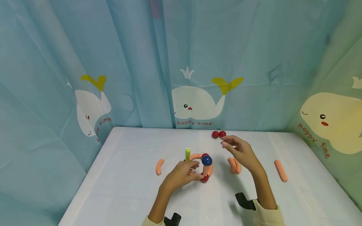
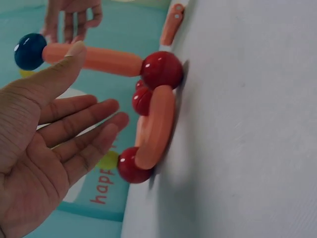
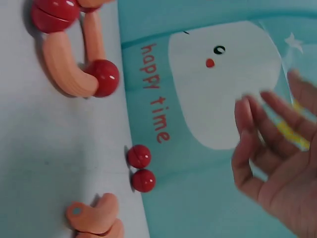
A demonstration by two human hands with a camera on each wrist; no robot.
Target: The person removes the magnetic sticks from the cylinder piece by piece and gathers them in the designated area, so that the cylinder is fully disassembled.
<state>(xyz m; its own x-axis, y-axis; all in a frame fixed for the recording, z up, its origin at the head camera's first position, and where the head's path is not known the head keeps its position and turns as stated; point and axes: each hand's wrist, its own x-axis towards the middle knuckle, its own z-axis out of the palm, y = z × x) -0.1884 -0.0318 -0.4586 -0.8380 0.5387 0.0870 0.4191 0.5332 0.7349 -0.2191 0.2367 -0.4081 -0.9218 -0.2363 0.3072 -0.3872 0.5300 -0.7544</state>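
Observation:
A ring of curved orange sticks point(image 2: 159, 124) and red balls point(image 2: 162, 70) lies on the white table. From one red ball rises an orange rod point(image 2: 111, 60) topped by a blue ball point(image 1: 207, 160); a lime-green rod point(image 1: 188, 153) stands at the ring's left. My left hand point(image 1: 182, 174) is beside the ring, its thumb against the orange rod in the left wrist view and its other fingers loosely extended. Raised over the table to the right, my right hand point(image 1: 242, 153) holds nothing between its relaxed fingers. It is nearest two loose red balls point(image 3: 141, 168) at the back edge.
Two curved orange sticks point(image 1: 232, 165) lie together right of the ring. A straight orange rod point(image 1: 281, 171) lies farther right, and one curved orange stick point(image 1: 159, 167) lies to the left. A blue curtain point(image 1: 141, 62) with whale prints hangs behind the table.

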